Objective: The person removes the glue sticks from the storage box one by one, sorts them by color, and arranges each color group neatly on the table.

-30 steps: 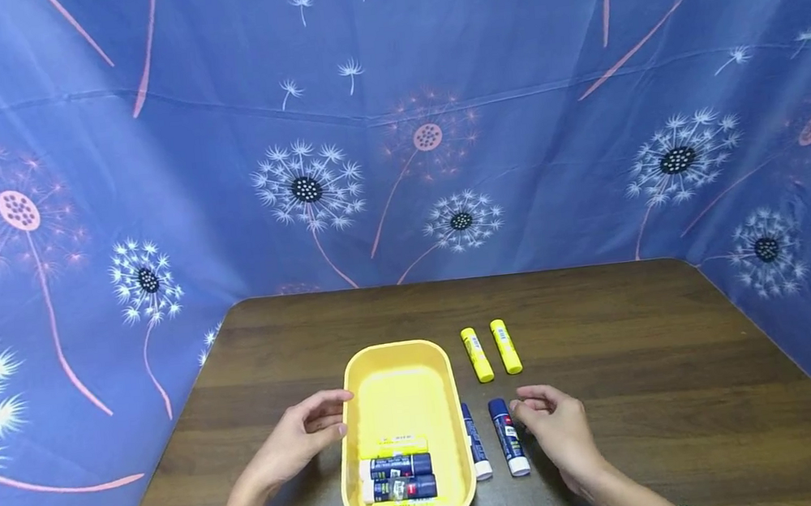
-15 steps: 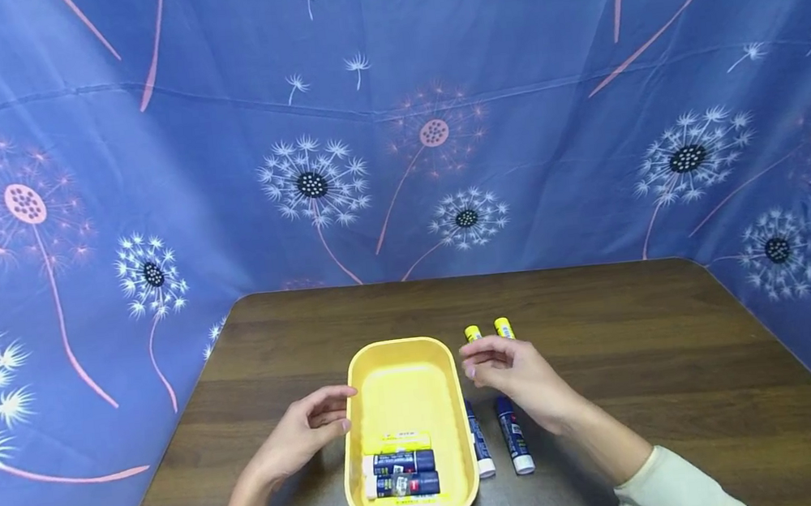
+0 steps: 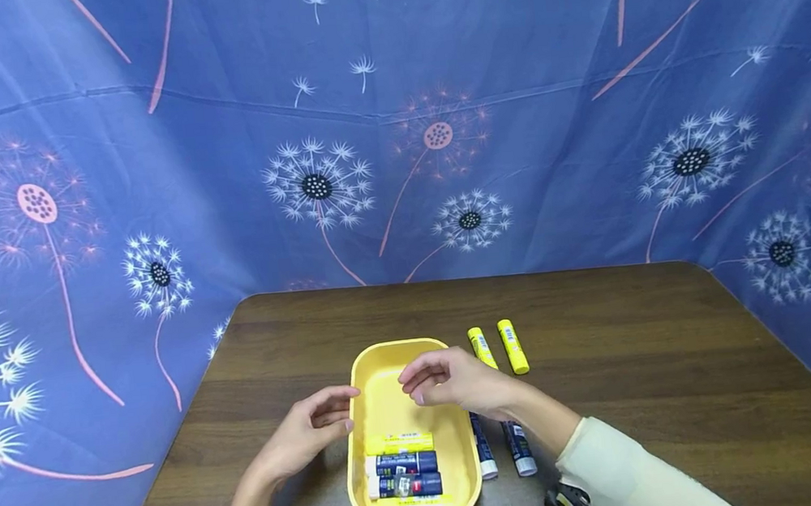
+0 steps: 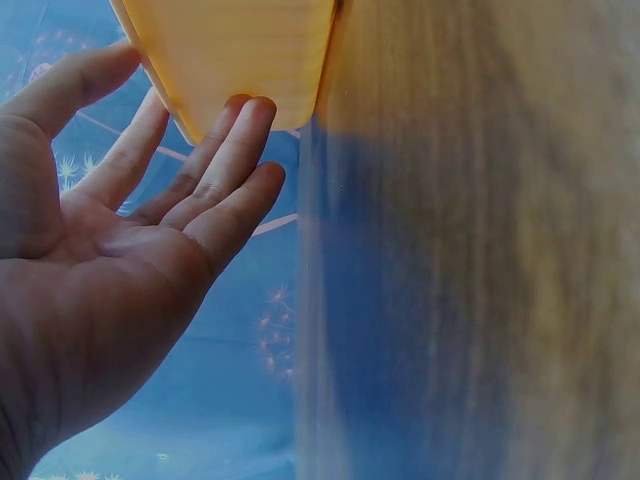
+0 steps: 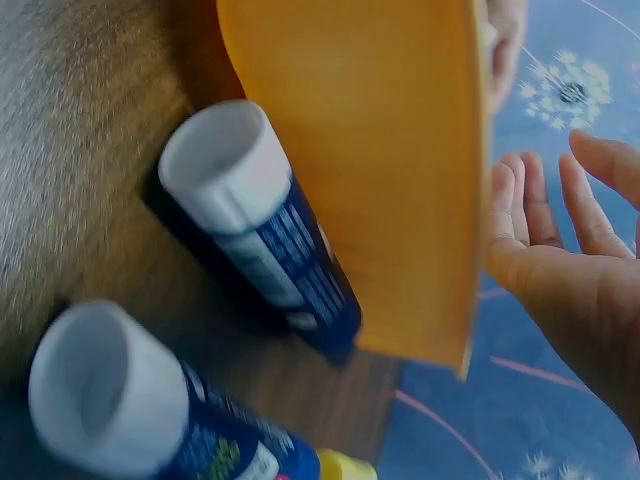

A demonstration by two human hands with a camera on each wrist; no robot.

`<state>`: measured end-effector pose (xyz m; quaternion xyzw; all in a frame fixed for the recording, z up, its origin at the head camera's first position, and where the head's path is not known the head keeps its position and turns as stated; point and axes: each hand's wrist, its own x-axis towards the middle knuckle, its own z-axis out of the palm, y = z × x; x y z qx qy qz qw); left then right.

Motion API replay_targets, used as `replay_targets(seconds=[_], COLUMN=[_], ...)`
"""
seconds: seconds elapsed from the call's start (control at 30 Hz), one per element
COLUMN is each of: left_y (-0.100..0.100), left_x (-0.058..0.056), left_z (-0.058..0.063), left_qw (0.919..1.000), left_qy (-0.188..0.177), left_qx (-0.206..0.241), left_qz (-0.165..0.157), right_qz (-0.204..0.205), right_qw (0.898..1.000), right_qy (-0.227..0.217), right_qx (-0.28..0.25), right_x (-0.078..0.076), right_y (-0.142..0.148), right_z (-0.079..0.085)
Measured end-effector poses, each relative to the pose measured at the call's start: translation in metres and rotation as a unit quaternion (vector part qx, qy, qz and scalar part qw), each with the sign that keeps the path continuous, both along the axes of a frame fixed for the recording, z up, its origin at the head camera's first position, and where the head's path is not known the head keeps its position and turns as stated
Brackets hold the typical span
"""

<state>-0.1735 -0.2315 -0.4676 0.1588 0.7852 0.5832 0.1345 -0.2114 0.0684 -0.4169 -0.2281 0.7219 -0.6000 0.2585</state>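
A yellow tray (image 3: 358, 486) stands on the table, with yellow glue sticks (image 3: 399, 443) and navy glue sticks (image 3: 405, 463) lying crosswise in its near half. At its left side my left hand (image 3: 295, 439) touches the rim with its fingertips, thumb and fingers spread; the left wrist view shows the hand (image 4: 130, 220) against the tray wall (image 4: 240, 60). My right hand (image 3: 462, 382) hangs over the tray's right side, fingers loosely bent, and nothing is visible between them. In the right wrist view, the right hand (image 5: 570, 260) appears beyond the tray wall (image 5: 370, 180).
Right of the tray, two navy glue sticks with white ends lie on the table, one nearer the tray (image 3: 485, 449) and one farther right (image 3: 520, 450). Behind them lie two yellow glue sticks, a left one (image 3: 482, 347) and a right one (image 3: 512, 347). A patterned blue cloth (image 3: 549, 149) hangs behind.
My right hand has moved left from beside the navy glue sticks, past the yellow ones, to above the tray. The left hand stays at the tray's rim.
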Motion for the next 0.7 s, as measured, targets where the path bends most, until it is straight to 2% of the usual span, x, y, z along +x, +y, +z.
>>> replay_targets(seconds=[0.23,0.4,0.7], left_y=[0.003,0.004,0.001], left_x=[-0.002,-0.003,-0.002], left_z=[-0.001,0.0,0.0], left_qw=[1.0,0.9999,0.9999], left_qy=[0.0,0.005,0.007], left_qx=[0.006,0.005,0.003], left_qz=[-0.007,-0.011,-0.009], right_qz=[0.038,0.066,0.087], right_qw=[0.999,0.997,0.993], right_qy=[-0.023,-0.015,-0.015], right_qx=[0.027,0.043,0.081], right_x=[-0.001,-0.002,0.0], right_y=[-0.021,-0.028,-0.042], right_z=[-0.012,-0.02,-0.032])
